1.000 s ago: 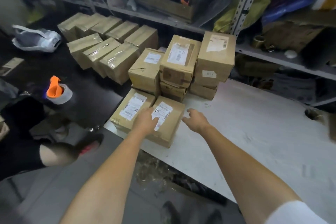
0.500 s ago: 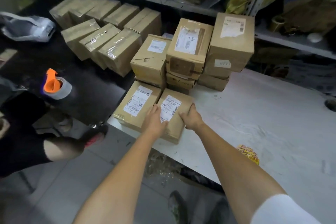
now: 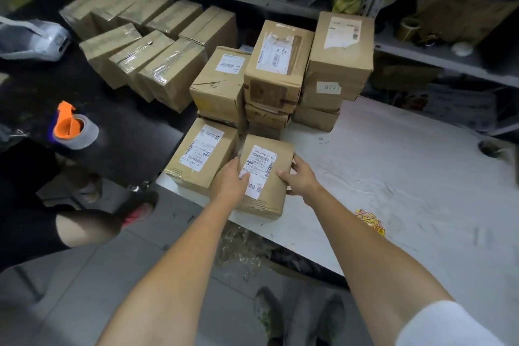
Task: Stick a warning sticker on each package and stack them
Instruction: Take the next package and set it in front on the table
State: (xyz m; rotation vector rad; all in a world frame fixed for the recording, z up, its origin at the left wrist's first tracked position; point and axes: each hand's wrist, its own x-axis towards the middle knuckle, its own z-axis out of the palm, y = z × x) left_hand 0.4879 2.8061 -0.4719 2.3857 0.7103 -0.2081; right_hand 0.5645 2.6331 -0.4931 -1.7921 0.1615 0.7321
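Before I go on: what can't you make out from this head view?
Held package: sides hidden under left hand and right hand; underside faces away from the camera.
Sticker sheet: partly behind the right forearm, print blurred.
Rear stacks: lower boxes covered by nearer ones.

Left hand (image 3: 230,184) and right hand (image 3: 302,180) grip (arms outstretched forward).

Labelled brown package (image 3: 266,177), table's near edge
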